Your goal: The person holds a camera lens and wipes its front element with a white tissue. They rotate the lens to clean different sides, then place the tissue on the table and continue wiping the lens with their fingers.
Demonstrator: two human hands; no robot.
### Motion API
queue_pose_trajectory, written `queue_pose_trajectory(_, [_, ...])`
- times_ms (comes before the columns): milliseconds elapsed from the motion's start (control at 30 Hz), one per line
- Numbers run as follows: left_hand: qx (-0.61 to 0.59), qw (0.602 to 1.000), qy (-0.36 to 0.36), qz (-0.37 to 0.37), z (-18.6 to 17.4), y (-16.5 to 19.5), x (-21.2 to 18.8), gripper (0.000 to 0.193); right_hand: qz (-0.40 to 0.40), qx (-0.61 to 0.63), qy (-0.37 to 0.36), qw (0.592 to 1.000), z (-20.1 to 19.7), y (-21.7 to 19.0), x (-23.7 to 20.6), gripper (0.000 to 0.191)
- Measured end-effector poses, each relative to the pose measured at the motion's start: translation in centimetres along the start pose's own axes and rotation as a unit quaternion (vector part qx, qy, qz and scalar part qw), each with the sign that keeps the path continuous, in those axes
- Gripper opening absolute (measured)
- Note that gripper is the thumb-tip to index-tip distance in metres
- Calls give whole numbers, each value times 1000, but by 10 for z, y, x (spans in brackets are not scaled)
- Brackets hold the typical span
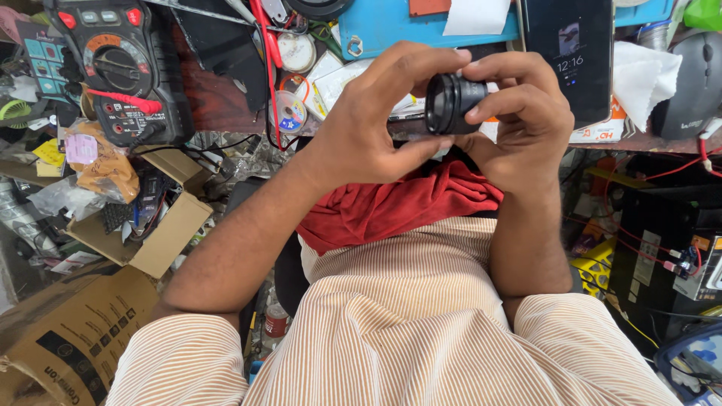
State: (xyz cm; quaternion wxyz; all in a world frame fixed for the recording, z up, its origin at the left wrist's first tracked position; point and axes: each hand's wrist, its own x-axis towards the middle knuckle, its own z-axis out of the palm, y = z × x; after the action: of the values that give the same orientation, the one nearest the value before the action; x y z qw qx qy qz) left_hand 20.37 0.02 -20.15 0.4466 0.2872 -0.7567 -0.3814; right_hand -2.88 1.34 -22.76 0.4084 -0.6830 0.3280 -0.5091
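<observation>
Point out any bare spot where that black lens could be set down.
Little room. The red cloth on the lap, below both hands holding the black lens, is the only bare patch. The bench is crowded between multimeter and phone.

Lens barrel (453, 103) in my hands: black, matt body, glossy glass at the front. Red cloth (398, 203) on my lap is soft and matt, creased. Multimeter (124, 68) at the bench's left end: matt black plastic, red rubbery leads. Phone (568, 53) at the far edge: glossy glass. Boxes (71, 331) below: rough brown cardboard. Tissue (639, 79) is crumpled white paper.
</observation>
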Motion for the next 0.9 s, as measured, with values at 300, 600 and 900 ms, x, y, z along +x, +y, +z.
queue_pose_trajectory(300, [5,1000,19,17,-1,3,1,68,-8,6,-6,1000,-1,4,-3,36])
queue_pose_trajectory(600, [3,988,-1,-154,4,0,1,64,-7,15,2,1000,-1,6,-6,35])
queue_pose_trajectory(900, [-31,983,9,-182,5,5,4,58,4,18,2,1000,1,1,-5,35])
